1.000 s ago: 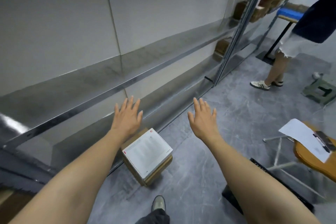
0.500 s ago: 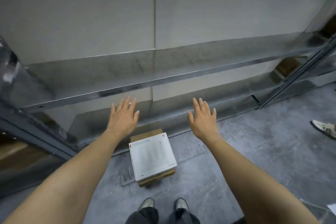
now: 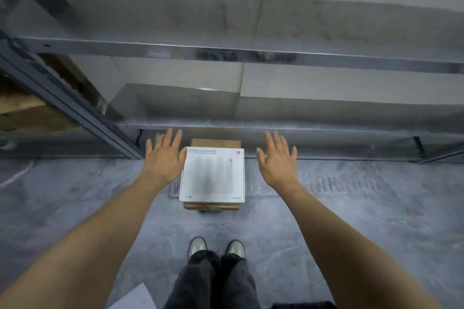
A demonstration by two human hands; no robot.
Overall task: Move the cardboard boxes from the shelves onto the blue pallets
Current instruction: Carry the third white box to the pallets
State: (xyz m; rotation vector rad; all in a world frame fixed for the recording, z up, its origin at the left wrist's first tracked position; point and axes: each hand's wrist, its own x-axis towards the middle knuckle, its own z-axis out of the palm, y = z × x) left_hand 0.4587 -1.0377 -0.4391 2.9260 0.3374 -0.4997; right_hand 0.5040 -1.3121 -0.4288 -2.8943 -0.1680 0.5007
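Flanking two stacked boxes (image 3: 212, 174) (image 3: 215, 142): two hands (image 3: 163, 158) (image 3: 276, 160)

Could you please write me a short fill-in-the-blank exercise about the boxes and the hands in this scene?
1. The white box lies on top of a brown cardboard box, which stands on the ____.
2. The left hand and the right hand are both ____, fingers straight, holding nothing.
3. In the view, the white box shows ____ the two hands.
Missing words: floor; open; between.
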